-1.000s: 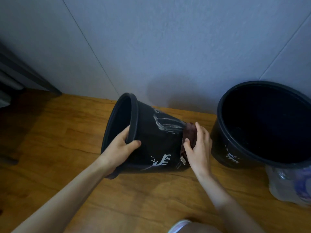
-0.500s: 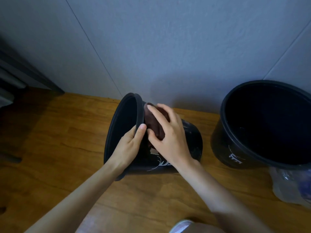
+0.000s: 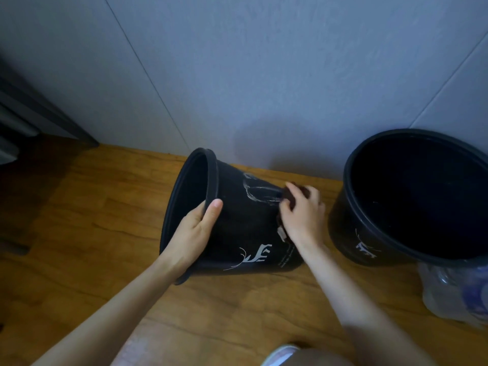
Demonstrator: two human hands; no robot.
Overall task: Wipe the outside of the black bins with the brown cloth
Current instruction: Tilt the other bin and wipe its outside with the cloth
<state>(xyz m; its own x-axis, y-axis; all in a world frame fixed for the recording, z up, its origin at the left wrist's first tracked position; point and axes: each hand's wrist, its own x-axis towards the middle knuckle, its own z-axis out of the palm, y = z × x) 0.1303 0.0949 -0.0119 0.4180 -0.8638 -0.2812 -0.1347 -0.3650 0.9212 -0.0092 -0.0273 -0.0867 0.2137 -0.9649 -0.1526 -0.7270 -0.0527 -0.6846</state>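
Black bin, tipped on its side on the wooden floor, rim clamped by the left hand; right hand curled round the brown cloth, pressed near the base; best wiped in overlapping strokes, turning the bin by its rim; second bin upright alongside.

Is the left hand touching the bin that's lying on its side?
Touching. The head view shows the left hand gripping the rim of the tipped bin, with the thumb pressed flat on its outer wall.
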